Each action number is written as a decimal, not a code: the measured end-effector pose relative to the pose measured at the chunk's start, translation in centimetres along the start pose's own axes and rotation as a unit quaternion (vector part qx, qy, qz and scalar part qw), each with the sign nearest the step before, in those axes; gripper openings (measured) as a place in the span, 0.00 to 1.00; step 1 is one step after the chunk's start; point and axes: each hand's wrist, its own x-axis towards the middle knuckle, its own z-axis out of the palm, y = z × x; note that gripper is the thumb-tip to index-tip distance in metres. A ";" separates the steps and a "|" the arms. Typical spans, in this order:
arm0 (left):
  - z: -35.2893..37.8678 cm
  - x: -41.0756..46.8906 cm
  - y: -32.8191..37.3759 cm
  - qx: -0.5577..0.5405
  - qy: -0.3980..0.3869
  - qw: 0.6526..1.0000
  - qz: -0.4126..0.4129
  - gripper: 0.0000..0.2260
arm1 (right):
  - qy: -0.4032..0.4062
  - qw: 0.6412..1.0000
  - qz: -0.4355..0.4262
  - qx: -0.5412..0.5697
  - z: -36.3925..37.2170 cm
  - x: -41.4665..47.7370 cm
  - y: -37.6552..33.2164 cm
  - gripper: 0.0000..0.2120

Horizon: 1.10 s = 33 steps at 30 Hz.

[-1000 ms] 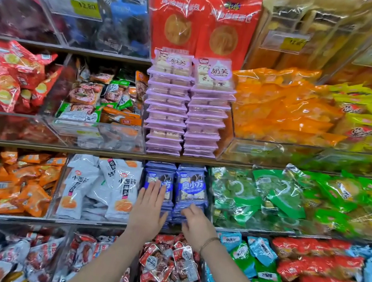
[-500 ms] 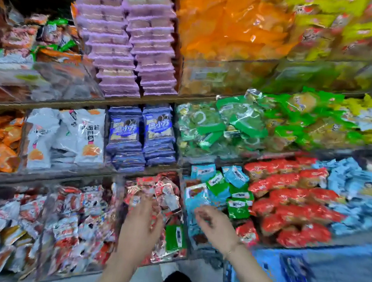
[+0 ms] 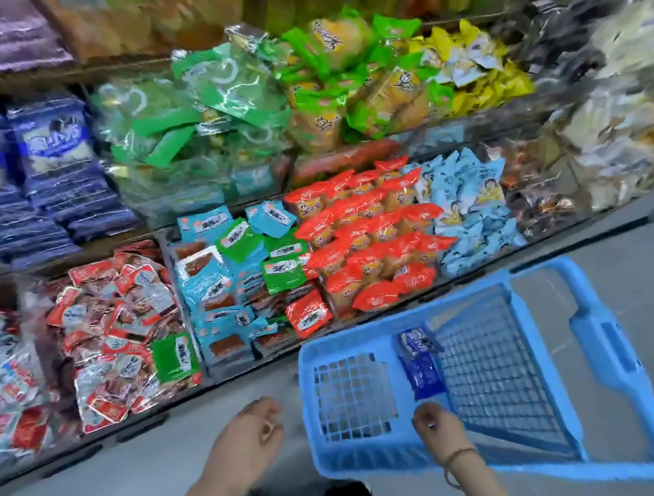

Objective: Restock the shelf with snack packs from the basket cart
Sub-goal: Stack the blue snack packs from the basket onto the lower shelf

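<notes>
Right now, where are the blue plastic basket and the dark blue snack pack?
blue plastic basket (image 3: 362, 459): head view, near rim.
dark blue snack pack (image 3: 420, 366): head view, wrapper middle.

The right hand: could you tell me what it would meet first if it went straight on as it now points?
Probably the dark blue snack pack lying in the light blue plastic basket; the right hand points at its near end, though depth is unclear.

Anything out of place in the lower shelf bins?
Yes. One green pack lies on the red-and-white packs, a stray among them. A red pack lies at the edge of the teal packs, also mismatched.
</notes>
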 end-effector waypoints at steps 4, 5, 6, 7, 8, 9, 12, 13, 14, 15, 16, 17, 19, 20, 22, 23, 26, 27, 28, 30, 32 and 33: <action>6.0 6.4 3.3 -0.042 -0.055 0.997 0.020 0.07 | -0.025 0.998 0.060 0.017 -1.8 7.7 3.5 0.08; 7.8 8.4 3.9 -0.051 -0.064 0.996 0.022 0.07 | -0.019 0.995 0.082 0.059 -1.7 10.2 4.3 0.10; 9.7 10.4 4.3 -0.066 -0.067 0.995 0.017 0.07 | -0.011 0.987 0.109 0.115 -1.6 12.8 4.8 0.11; 11.6 12.3 4.6 -0.086 -0.066 0.994 0.008 0.06 | -0.008 0.975 0.139 0.171 -1.2 15.3 5.3 0.11; 13.5 14.0 4.7 -0.108 -0.060 0.992 -0.003 0.05 | -0.008 0.961 0.166 0.223 -0.7 17.8 5.7 0.11; 15.2 15.6 4.8 -0.129 -0.052 0.990 -0.015 0.04 | -0.008 0.946 0.188 0.265 -0.2 20.1 5.9 0.11; 19.3 18.8 4.4 -0.167 -0.033 0.984 -0.051 0.04 | 0.015 0.900 0.244 0.360 1.9 26.1 6.8 0.16; 20.4 19.5 4.1 -0.168 -0.032 0.983 -0.059 0.04 | 0.023 0.888 0.265 0.374 2.6 27.6 7.0 0.20; 21.4 20.0 3.9 -0.168 -0.036 0.983 -0.067 0.04 | 0.030 0.882 0.277 0.381 3.4 29.0 7.5 0.23; 22.2 20.5 3.8 -0.166 -0.038 0.983 -0.073 0.03 | 0.030 0.879 0.281 0.385 3.8 30.0 7.6 0.24; 23.0 20.9 3.7 -0.163 -0.036 0.983 -0.078 0.03 | 0.033 0.873 0.282 0.396 4.2 30.9 7.6 0.24; 23.6 21.2 3.6 -0.161 -0.031 0.983 -0.082 0.03 | 0.044 0.869 0.288 0.401 4.3 31.4 7.6 0.24; 24.4 21.6 3.5 -0.170 -0.023 0.981 -0.095 0.04 | 0.082 0.873 0.294 0.380 4.5 31.8 7.5 0.26; 24.6 21.8 3.7 -0.178 -0.023 0.978 -0.108 0.03 | 0.093 0.877 0.287 0.373 4.5 31.8 7.6 0.27; 24.9 22.2 4.2 -0.197 -0.027 0.971 -0.133 0.04 | 0.074 0.874 0.256 0.406 4.1 30.2 7.5 0.23; 24.9 22.4 4.7 -0.200 -0.030 0.969 -0.141 0.07 | 0.050 0.873 0.231 0.427 3.8 29.0 7.5 0.16; 24.5 22.7 6.3 -0.188 -0.039 0.969 -0.159 0.20 | -0.069 0.880 0.150 0.445 2.3 25.1 7.1 0.13; 24.3 22.9 6.6 -0.206 -0.054 0.963 -0.164 0.20 | -0.130 0.890 0.122 0.419 2.0 24.1 7.1 0.12; 24.2 23.0 6.8 -0.221 -0.079 0.957 -0.174 0.16 | -0.186 0.896 0.096 0.392 1.5 23.0 6.8 0.09; 24.0 23.0 6.8 -0.244 -0.121 0.942 -0.194 0.09 | -0.236 0.897 0.058 0.370 1.3 22.2 6.9 0.07; 23.9 22.8 6.2 -0.299 -0.123 0.922 -0.214 0.05 | -0.192 0.905 0.059 0.375 1.6 22.4 7.1 0.10; 23.8 22.6 5.8 -0.318 -0.112 0.916 -0.219 0.05 | -0.127 0.930 0.059 0.339 2.1 23.0 7.5 0.13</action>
